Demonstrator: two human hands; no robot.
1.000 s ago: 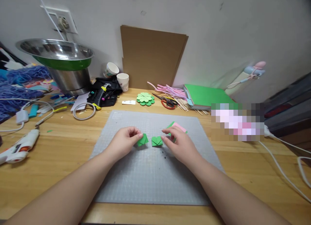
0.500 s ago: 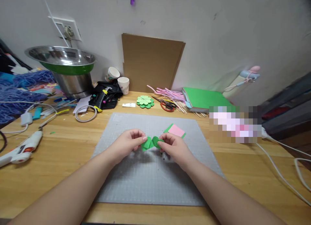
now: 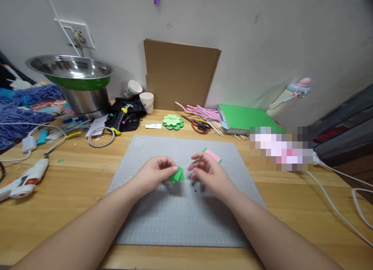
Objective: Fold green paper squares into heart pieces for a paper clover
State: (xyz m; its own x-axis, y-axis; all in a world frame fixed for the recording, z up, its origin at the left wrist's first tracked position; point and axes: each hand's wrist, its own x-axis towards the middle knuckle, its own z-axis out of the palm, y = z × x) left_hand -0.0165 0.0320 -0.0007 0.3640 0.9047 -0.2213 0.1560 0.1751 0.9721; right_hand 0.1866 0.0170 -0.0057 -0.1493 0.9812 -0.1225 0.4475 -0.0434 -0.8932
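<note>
Over the grey gridded cutting mat [image 3: 163, 219] on the wooden desk [image 3: 72, 184], the left hand [image 3: 155, 173] pinches a small folded green paper piece [image 3: 177, 175]; the right hand [image 3: 211, 173] is just beside it, fingers parted, apparently gripping nothing. Folds are made; whether two pieces are stacked I cannot tell. Flat pink-and-green paper [image 3: 213, 155] beyond seems unworked, while the layered green paper clover [image 3: 173, 122] looks finished. Farther back, a wide steel basin [image 3: 70, 64] tops a steel pot [image 3: 86, 101], near two white paper cups [image 3: 147, 102], contents unseen.

Green paper [image 3: 177, 175] in left grip [image 3: 154, 172]
</note>
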